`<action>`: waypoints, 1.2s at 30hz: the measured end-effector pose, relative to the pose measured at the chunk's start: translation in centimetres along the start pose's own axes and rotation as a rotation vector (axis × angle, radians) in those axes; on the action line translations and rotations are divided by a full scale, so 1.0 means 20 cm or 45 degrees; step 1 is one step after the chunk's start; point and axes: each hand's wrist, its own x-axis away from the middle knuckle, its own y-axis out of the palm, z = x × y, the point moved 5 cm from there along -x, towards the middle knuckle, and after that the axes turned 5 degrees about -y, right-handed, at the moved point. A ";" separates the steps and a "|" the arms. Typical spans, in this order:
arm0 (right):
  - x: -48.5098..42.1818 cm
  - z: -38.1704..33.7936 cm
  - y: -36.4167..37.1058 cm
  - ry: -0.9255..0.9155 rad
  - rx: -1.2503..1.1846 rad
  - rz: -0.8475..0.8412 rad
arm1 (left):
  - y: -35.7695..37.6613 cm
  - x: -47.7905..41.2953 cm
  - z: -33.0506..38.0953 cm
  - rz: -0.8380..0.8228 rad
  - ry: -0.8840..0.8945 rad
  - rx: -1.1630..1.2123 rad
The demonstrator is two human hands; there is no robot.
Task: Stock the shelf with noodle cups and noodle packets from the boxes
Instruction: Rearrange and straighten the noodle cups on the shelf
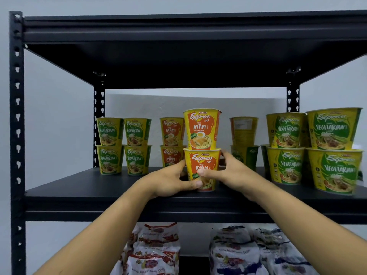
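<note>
Two orange Ayam noodle cups stand stacked on the black shelf board (79, 185) near its front edge. The upper cup (202, 129) sits on the lower cup (204, 158). My left hand (170, 182) grips the lower cup from the left, thumb across its front. From the right, my right hand (224, 171) grips the same cup, fingers wrapped behind it. Another stacked pair of Ayam cups (171, 142) stands further back, just to the left.
Green Vegetarian cups are stacked in twos at the back left (123, 145) and at the right (315, 147). A turned-around stack (244, 143) stands behind my right hand. Noodle packets with red print (155, 249) and blue print (248, 253) lie on the shelf below.
</note>
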 end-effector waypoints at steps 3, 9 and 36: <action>0.01 0.03 0.00 0.011 0.026 0.004 | 0.01 0.00 0.00 -0.007 -0.005 -0.037; -0.05 0.06 -0.04 0.059 0.112 0.010 | 0.01 -0.02 -0.01 -0.017 -0.044 -0.263; -0.48 0.21 -0.02 0.148 0.451 0.039 | 0.02 0.00 0.01 -0.039 -0.204 -0.523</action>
